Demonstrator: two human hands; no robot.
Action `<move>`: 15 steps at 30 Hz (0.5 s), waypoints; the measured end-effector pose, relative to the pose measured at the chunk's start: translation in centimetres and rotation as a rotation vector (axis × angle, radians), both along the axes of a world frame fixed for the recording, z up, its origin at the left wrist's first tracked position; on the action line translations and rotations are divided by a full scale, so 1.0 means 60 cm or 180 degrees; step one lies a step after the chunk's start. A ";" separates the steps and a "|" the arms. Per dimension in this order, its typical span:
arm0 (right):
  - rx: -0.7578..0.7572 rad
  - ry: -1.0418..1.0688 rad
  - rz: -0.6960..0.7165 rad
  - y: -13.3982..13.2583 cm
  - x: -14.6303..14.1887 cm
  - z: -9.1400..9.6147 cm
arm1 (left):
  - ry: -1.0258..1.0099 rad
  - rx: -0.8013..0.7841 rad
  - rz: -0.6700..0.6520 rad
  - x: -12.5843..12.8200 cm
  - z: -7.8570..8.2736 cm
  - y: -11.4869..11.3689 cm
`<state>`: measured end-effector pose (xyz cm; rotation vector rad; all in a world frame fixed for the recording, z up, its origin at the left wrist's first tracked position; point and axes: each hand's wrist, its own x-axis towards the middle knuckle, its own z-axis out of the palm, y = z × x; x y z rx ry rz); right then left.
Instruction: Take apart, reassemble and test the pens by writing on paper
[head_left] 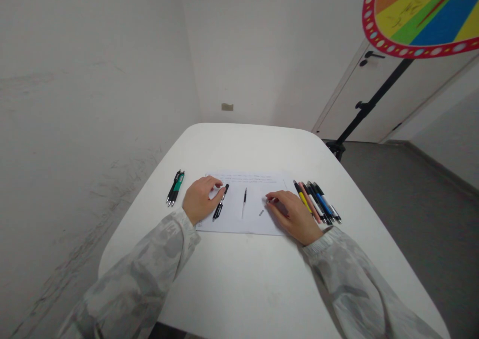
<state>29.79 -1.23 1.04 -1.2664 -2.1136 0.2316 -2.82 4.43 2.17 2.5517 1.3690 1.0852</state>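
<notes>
My left hand rests on the left part of a white sheet of paper, thumb and forefinger apart. Beside its fingertips lie black pen barrel parts, one above the other; whether the fingertips touch them I cannot tell. A slim pen refill with a black upper part and a pale lower part lies mid-sheet. Further right is a small grey piece, perhaps a spring. My right hand is at the sheet's right side, its fingertips pinched together; what they hold is too small to make out.
Several pens, black and green, lie left of the sheet on the white table. A row of several coloured pens is beside my right hand. Beyond the table's right edge stands a colourful wheel on a black pole.
</notes>
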 end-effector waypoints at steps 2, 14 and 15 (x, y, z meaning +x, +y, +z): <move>0.0134 -0.0039 -0.0099 -0.001 0.005 0.003 | -0.0009 0.0001 0.0033 -0.002 0.000 0.001; 0.0154 -0.1044 -0.0315 0.009 0.031 -0.016 | 0.0421 -0.0263 0.0071 -0.015 -0.024 0.011; 0.0155 -0.1086 -0.0316 0.008 0.029 -0.015 | 0.0443 -0.0295 0.0083 -0.017 -0.025 0.012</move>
